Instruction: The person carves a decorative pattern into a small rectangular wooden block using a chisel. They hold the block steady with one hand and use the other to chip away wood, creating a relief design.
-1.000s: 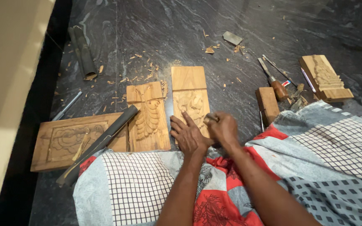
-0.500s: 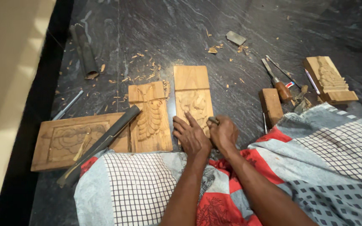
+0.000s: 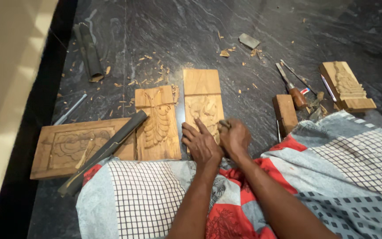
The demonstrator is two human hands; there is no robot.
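My left hand (image 3: 202,144) lies flat and open on the carved wood panel (image 3: 203,104), pressing its near end down. My right hand (image 3: 234,136) is curled tight around a small carving tool (image 3: 224,124), and its tip touches the panel. The panel lies on the dark floor (image 3: 169,35) at twelve o'clock from my hands. At nine o'clock, just beside it, is another carved panel (image 3: 157,121), and past that a wide carved board (image 3: 78,144) with a long dark bar (image 3: 105,150) across it. At two o'clock lie a chisel (image 3: 290,86) and a wood block (image 3: 284,113). Wood chips (image 3: 149,73) lie around at eleven o'clock.
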